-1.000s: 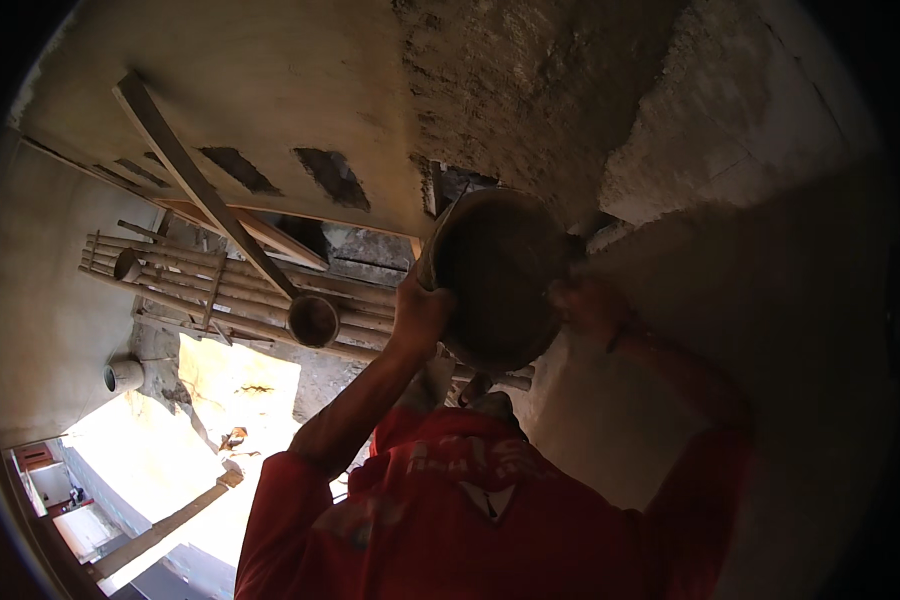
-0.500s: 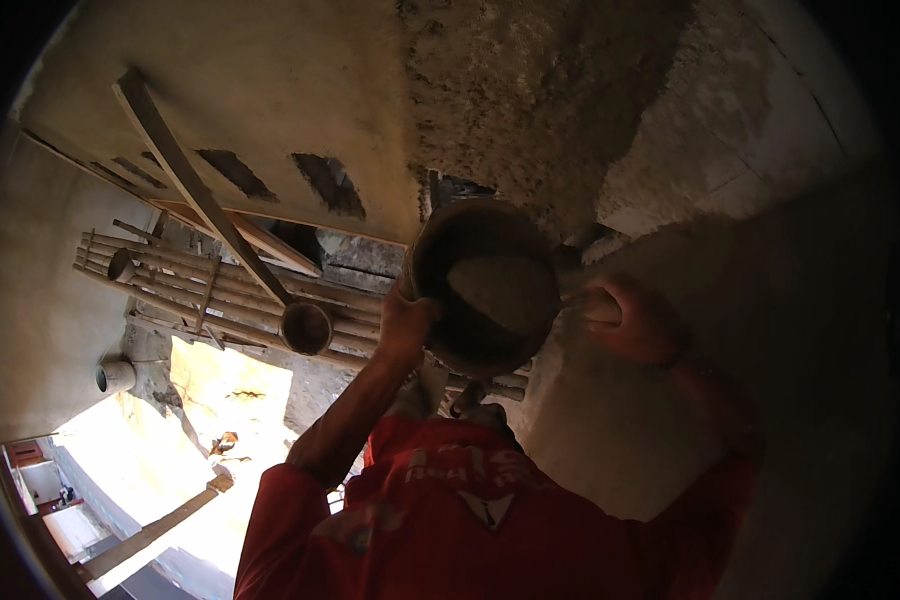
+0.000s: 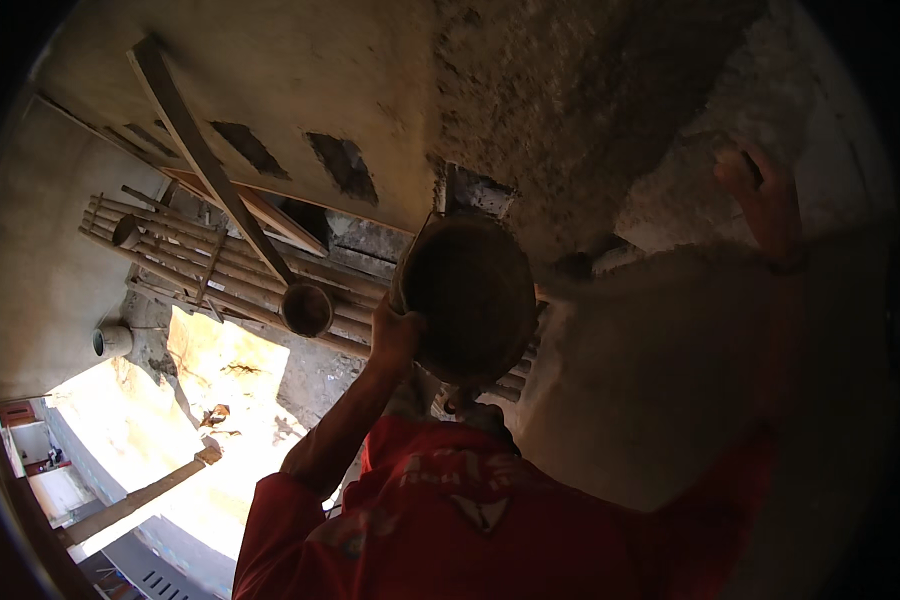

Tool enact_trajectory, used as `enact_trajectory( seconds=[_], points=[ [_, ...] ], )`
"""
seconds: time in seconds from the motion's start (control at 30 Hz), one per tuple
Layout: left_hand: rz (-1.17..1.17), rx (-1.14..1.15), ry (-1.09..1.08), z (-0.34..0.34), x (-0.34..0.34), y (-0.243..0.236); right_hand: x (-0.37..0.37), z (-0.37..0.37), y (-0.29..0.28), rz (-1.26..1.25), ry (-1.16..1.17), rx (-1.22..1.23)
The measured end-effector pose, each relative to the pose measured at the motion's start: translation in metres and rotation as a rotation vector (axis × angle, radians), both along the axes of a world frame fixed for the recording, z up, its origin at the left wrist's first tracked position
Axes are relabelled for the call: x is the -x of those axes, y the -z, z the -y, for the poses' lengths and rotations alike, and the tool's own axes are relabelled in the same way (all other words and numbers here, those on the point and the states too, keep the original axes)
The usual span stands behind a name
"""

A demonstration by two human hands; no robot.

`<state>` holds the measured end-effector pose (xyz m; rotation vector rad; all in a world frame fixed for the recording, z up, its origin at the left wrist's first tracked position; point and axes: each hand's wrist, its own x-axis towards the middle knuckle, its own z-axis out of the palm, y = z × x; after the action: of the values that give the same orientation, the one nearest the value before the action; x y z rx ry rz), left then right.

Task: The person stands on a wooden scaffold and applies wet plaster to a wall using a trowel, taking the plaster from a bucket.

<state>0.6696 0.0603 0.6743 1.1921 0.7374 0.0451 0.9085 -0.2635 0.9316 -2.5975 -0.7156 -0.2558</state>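
Left hand (image 3: pixel 397 335): fingers gripping the rim of a dark, round, deep bucket (image 3: pixel 470 240), held before the torso. Right hand (image 3: pixel 762 195) now up from bucket's side, near the rough grey-brown wall (image 3: pixel 570 110); fingers curled, contents untellable. Work seems shifted from bucket to wall.

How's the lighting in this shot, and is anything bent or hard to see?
In the head view, the ground at lower left glares nearly white; the bucket is too dark inside to read; the right hand sits in shade; edges bow near the dark rim.
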Motion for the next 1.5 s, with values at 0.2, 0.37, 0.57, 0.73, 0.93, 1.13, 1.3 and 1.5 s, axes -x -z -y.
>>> enact_trajectory(
  seconds=[0.2, 0.37, 0.57, 0.73, 0.93, 1.13, 1.3, 1.5],
  points=[
    [0.17, -0.019, 0.179, 0.014, -0.012, 0.028, 0.064, 0.023, 0.046, -0.265, -0.177, 0.338],
    [0.285, -0.126, 0.248, 0.039, -0.031, 0.001, 0.092, 0.056, 0.172, -0.317, -0.281, 0.433],
    [0.249, -0.196, 0.369, 0.067, -0.053, -0.024, 0.126, 0.022, 0.204, -0.4, -0.215, 0.626],
    [0.094, -0.153, 0.451, 0.075, -0.063, -0.033, 0.144, 0.038, 0.229, -0.484, -0.296, 0.224],
    [0.188, -0.065, 0.417, 0.079, -0.071, -0.018, 0.15, 0.058, 0.183, -0.6, -0.071, 0.055],
    [0.149, -0.001, 0.373, 0.07, -0.068, -0.025, 0.142, 0.057, 0.083, -0.588, -0.031, 0.079],
    [0.107, -0.076, 0.326, 0.067, -0.067, -0.019, 0.102, 0.076, 0.053, -0.69, -0.115, 0.163],
    [0.146, -0.043, 0.352, 0.068, -0.064, -0.002, 0.021, 0.119, -0.008, -0.349, 0.093, 0.007]
  ],
)
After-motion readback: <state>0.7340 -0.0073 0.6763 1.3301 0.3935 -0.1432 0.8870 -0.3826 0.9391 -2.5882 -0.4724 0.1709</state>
